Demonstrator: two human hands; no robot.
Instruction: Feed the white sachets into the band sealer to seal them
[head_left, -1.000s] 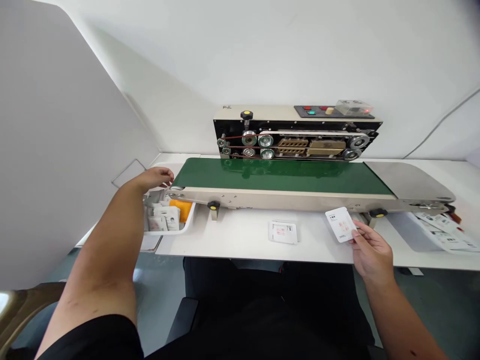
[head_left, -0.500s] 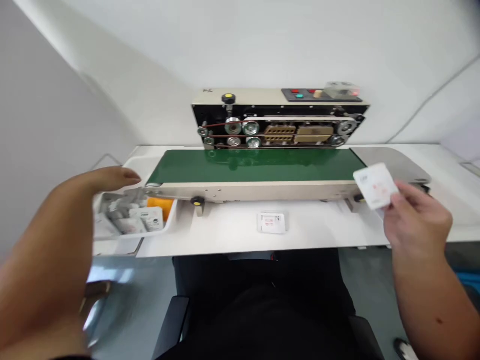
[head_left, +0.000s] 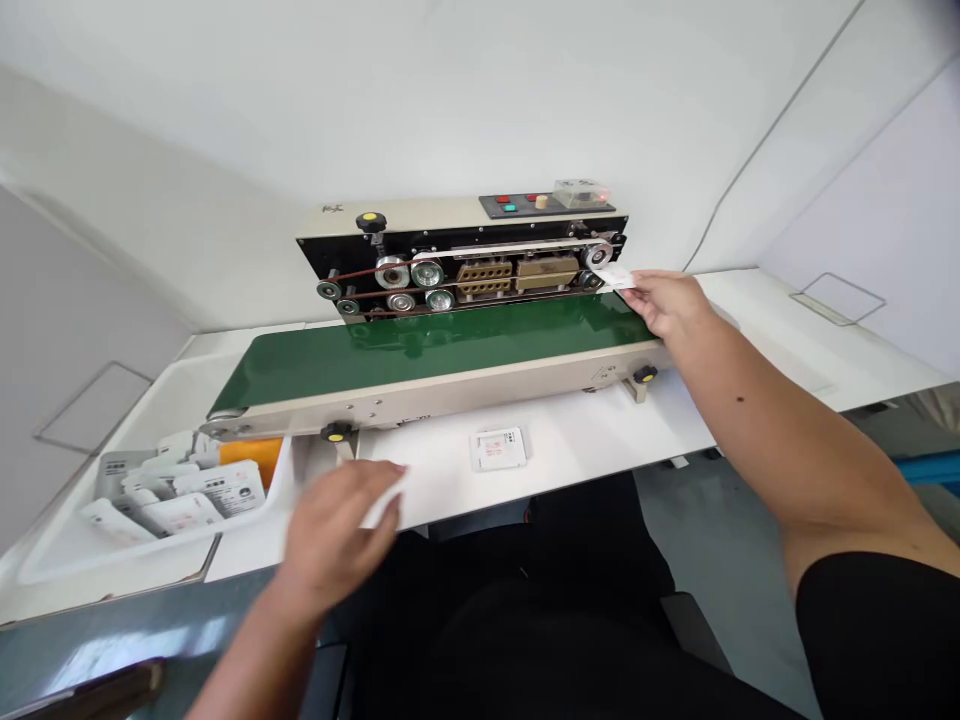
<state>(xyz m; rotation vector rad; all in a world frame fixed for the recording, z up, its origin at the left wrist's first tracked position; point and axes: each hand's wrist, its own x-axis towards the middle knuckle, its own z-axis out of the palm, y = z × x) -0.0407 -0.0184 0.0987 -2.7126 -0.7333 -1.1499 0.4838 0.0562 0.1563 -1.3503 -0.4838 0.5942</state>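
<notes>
My right hand pinches a small white packet with faint red print. The packet's far edge is at the right-end rollers of the band sealing machine, just above the green conveyor belt. My left hand, slightly blurred, hovers over the front table edge with thumb and fingers apart and nothing between them. To its right, another white packet with red print lies flat on the white table, in front of the conveyor.
A white bin at the left, partly under the conveyor's end, holds several white packets and an orange piece. Black knobs stick out from the conveyor's front. A control panel with coloured buttons tops the machine.
My right hand has carried its packet from the conveyor's right front to the machine's rollers. My left hand has come from above the bin to the table's front edge. The view has shifted.
</notes>
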